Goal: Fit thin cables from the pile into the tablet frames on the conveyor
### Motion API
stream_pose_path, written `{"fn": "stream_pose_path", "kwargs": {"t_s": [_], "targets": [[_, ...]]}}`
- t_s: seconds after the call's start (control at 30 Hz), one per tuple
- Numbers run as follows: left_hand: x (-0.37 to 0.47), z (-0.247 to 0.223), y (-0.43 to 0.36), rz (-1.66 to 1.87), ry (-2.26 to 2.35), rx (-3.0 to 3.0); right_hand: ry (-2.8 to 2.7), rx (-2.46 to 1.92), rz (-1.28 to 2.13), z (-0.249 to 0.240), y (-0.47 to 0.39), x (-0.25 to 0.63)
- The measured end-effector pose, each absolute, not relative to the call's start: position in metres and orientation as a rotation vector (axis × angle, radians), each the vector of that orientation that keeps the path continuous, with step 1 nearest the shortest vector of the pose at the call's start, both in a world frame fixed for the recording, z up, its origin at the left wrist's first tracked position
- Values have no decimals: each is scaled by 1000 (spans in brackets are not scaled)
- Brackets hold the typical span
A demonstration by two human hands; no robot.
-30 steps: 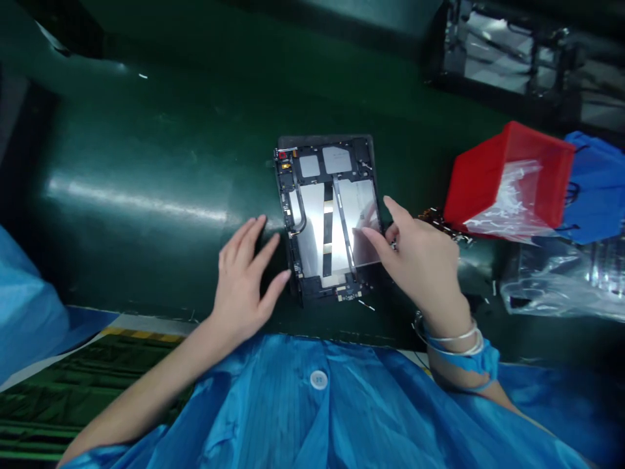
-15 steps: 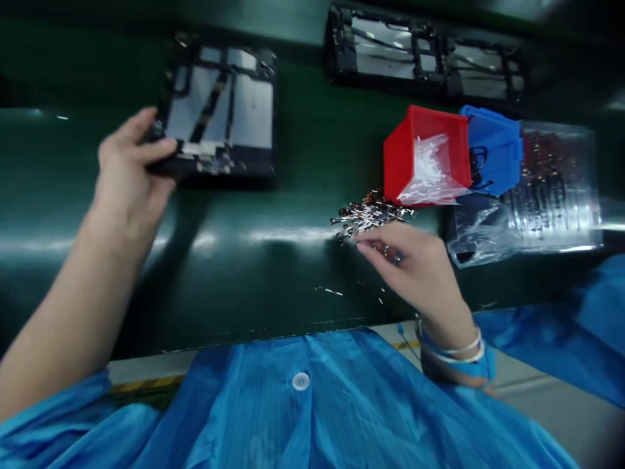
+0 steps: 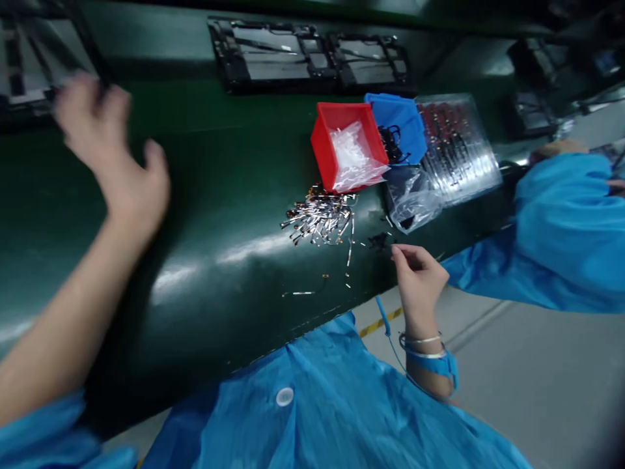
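Note:
My left hand (image 3: 110,153) is blurred and raised over the green conveyor belt (image 3: 209,215) at the far left, fingers apart, holding nothing, just short of an open tablet chassis (image 3: 34,65) at the top left edge. My right hand (image 3: 417,277) rests at the belt's near edge with fingers pinched together; whether a small part is in them I cannot tell. A heap of small metal flex parts (image 3: 319,218) lies just left of and above that hand. A few loose parts (image 3: 307,292) are scattered nearer me.
A red bin (image 3: 349,153) with clear plastic bits and a blue bin (image 3: 398,127) stand behind the heap. Clear plastic trays and a bag (image 3: 452,153) lie to their right. Two more tablet chassis (image 3: 312,55) lie at the back. A co-worker's blue sleeve (image 3: 556,234) is at right.
My left hand pushed the tablet chassis away to the far left and let it go. My right hand drew back from the chassis to the belt's near edge. The view swung left.

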State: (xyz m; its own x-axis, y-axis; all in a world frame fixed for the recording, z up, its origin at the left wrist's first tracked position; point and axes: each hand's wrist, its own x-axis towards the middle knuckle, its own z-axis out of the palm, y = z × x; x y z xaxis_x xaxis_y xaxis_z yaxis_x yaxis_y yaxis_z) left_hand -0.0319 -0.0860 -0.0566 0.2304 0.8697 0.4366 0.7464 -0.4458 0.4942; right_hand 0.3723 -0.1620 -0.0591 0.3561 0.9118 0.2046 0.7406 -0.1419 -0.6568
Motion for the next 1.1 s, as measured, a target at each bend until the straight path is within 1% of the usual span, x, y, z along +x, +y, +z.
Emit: {"fn": "stream_pose_path", "kwargs": {"t_s": [0.03, 0.07, 0.1, 0.17, 0.23, 0.3, 0.5, 0.6, 0.8, 0.93, 1.1], "targets": [[-4, -60, -107, 1212, 1559, 2418, -1422, -1918, 286, -64, -162, 374], [24, -63, -130, 1135, 1423, 2466, -1436, -1897, 261, -70, -163, 375], [50, -65, -153, 903, 1225, 2571, -1468, -1871, 237, -74, -164, 375], [91, -69, -192, 562, 928, 2728, -1542, -1817, 194, -81, -166, 374], [112, -72, -213, 376, 765, 2778, -1605, -1773, 163, -84, -168, 373], [116, -75, -217, 294, 690, 2777, -1656, -1749, 152, -85, -168, 374], [100, -79, -193, 277, 558, 2791, -1718, -1819, 237, -80, -160, 382], [100, -78, -193, 268, 527, 2816, -1736, -1814, 292, -73, -166, 370], [103, -80, -197, 276, 557, 2810, -1951, -1533, 519, -64, -195, 317], [103, -81, -197, 259, 565, 2769, -2032, -1471, 438, -70, -199, 304], [103, -80, -197, 270, 575, 2738, -2168, -1384, 189, -77, -203, 307]]}}
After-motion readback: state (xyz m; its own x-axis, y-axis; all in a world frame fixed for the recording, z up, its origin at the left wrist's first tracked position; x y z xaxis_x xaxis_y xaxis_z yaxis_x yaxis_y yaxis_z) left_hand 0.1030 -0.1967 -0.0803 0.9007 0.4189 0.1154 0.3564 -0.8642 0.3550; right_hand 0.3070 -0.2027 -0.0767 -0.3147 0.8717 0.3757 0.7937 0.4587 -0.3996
